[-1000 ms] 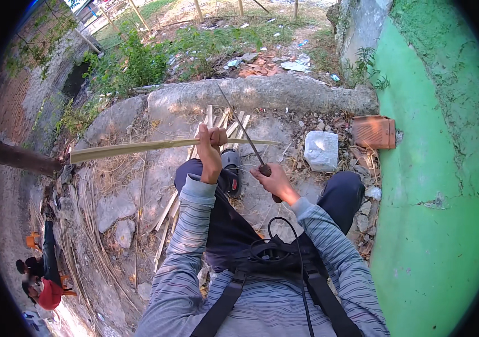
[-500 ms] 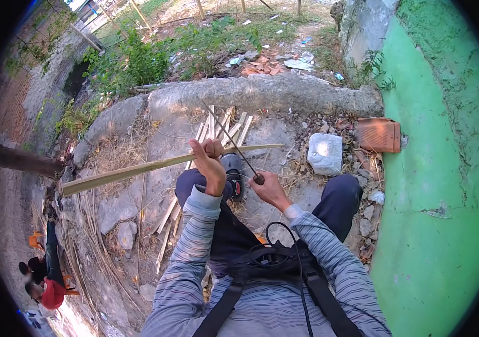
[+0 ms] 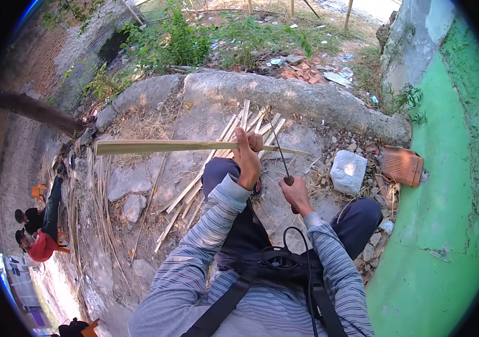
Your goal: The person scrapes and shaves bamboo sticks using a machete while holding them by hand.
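Note:
My left hand [image 3: 248, 157] is closed around a long pale bamboo strip [image 3: 161, 146], its thumb pointing up along the near face. The strip lies almost level, its wide end out to the left and its thin tip to the right. In my right hand [image 3: 296, 194] is the dark handle of a long-bladed knife [image 3: 279, 143]. The narrow blade points away from me and crosses the strip just right of my left hand; whether it touches the strip I cannot tell. Beyond and below my left hand, a pile of split bamboo strips [image 3: 187, 196] lies on the ground.
A pale stone block [image 3: 348, 172] and an orange brick [image 3: 402, 165] sit at right beside the green wall [image 3: 419, 241]. A low concrete kerb [image 3: 284, 96] runs across ahead. Thin long strips [image 3: 103, 210] lie at left, where people [image 3: 41, 245] sit farther off.
The knife and both hands appear farther right as the view has shifted. The bamboo strip has turned from a slant to nearly level, and the blade stands steeper.

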Tool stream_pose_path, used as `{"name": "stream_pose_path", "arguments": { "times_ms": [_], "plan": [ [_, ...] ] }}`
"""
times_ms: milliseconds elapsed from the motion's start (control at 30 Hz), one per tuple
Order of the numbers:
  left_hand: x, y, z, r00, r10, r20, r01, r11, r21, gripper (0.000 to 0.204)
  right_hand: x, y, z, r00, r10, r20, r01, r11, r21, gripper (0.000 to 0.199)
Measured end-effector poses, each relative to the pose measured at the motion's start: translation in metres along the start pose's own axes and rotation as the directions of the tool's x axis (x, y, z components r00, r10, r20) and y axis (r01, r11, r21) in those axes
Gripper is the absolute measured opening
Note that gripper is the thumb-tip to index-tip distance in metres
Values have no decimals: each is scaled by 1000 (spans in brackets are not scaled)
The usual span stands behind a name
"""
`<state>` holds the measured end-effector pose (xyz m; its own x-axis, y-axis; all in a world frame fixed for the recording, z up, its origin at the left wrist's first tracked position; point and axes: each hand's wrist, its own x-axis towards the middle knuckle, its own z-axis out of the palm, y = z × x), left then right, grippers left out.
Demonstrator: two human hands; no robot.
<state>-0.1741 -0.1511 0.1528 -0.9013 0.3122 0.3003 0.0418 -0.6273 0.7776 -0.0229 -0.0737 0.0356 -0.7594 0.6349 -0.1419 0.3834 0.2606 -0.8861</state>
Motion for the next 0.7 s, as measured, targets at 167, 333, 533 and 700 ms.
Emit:
{"name": "stream_pose_path", "arguments": {
  "times_ms": [167,333,533,700],
  "plan": [
    [-8,-2,10,989,-28,147,33,999,-30,59,-2,-3,-11,998,-55,28,54,998,44,30],
    [-10,-2,-3,998,-6,65,8,999,-34,60,4,34,-4,1000,26,-3,-26,999,-24,30],
    [-12,4,14,994,-33,107,35,999,-16,60,6,41,-13,1000,-21,20,22,999,-27,33],
    [-10,-4,9,996,-68,62,71,996,-51,64,5,85,-13,997,73,-40,-75,995,-62,35]
  ]
}}
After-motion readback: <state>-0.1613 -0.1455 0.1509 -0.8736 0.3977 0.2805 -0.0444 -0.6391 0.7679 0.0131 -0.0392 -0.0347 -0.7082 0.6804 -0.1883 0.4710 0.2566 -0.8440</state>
